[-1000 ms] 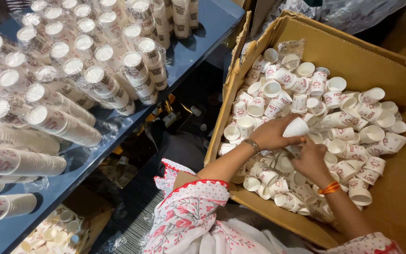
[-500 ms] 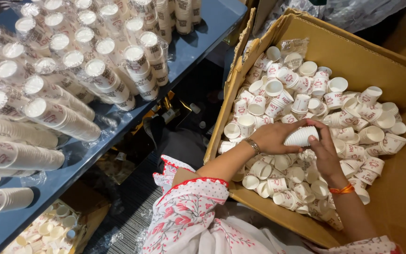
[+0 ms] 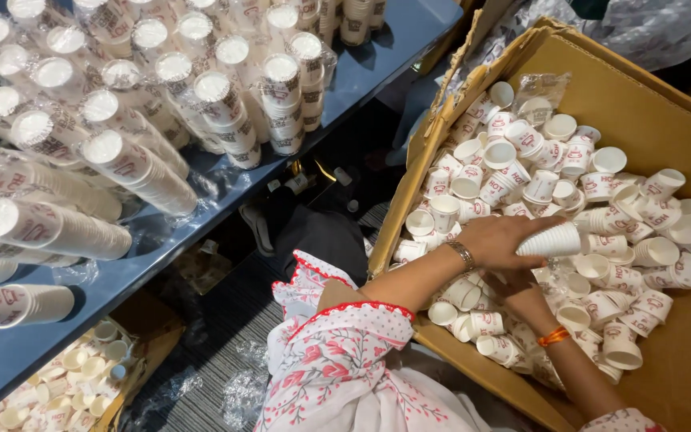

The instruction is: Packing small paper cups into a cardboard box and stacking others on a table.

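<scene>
My left hand point(image 3: 499, 238) has its fingers closed around a short stack of white paper cups point(image 3: 552, 240), held sideways just above the loose cups point(image 3: 601, 192) filling the cardboard box point(image 3: 681, 112). My right hand point(image 3: 520, 290) lies beneath it among those cups; whether its fingers grip anything, I cannot tell.
</scene>
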